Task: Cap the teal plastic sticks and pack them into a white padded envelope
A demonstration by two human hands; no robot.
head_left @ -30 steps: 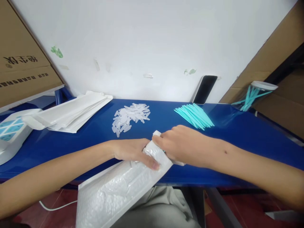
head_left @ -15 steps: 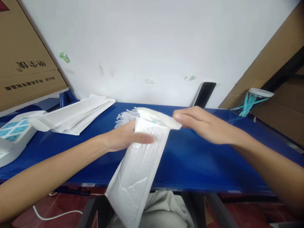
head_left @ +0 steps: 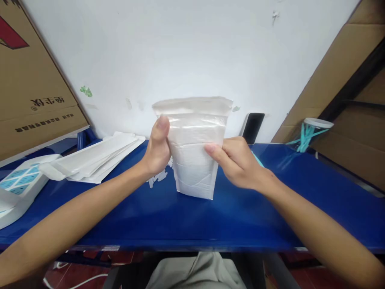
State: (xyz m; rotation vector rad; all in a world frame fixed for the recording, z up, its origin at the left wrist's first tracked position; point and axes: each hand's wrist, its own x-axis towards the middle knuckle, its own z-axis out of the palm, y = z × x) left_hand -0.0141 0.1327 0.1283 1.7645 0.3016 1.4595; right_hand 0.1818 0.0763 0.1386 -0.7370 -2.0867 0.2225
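Raised against the blue table (head_left: 255, 216) since half a second ago, the padded envelope (head_left: 194, 162) has swung from the lower middle to the centre of the frame, nearly upright; whether its bottom touches down I cannot tell. It looks light, soft and slightly slick, so its side edges seem the best hold. The left hand (head_left: 158, 146) grasps its upper left edge; the right hand (head_left: 240, 164) grips its right edge lower down, thumb across the front.

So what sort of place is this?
Probably a packing workstation, judging by the white pouch held up, the pile of similar pouches, and the printed cardboard at far left.
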